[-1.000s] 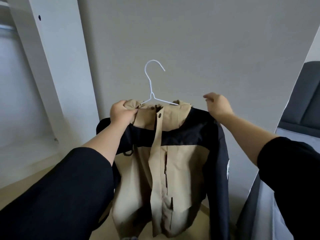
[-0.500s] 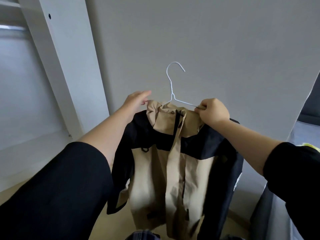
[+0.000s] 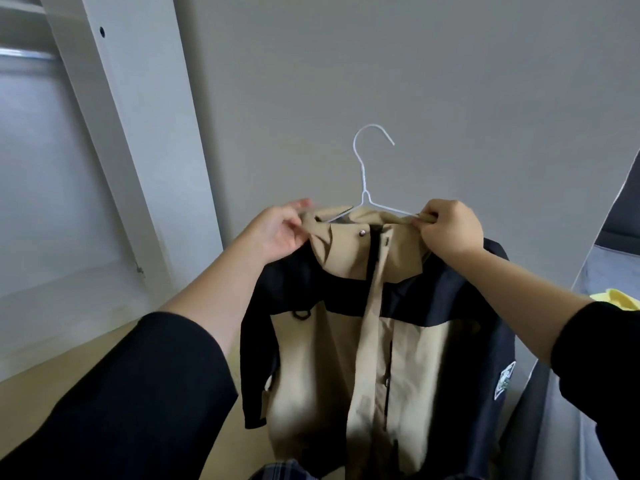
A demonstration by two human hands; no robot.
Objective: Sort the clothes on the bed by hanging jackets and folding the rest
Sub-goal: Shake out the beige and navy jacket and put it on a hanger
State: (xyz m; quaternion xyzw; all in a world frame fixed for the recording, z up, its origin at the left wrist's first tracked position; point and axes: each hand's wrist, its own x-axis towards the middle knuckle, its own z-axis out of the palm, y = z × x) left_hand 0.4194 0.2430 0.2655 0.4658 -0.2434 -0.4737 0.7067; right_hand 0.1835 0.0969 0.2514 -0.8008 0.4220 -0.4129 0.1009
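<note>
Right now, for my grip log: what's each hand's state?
Left hand: pinches the jacket collar.
Right hand: grips the collar and hanger wire.

Grey wall (image 3: 381, 64); white wardrobe frame (image 3: 138, 133) left; beige floor (image 3: 34, 396) below.

One tan-and-black hooded jacket (image 3: 408, 358), one thin white wire hanger (image 3: 360, 168), two bare hands: left hand (image 3: 280, 230), right hand (image 3: 450, 230). One silver closet rail (image 3: 27, 55), one yellow cloth piece (image 3: 620, 299).
</note>
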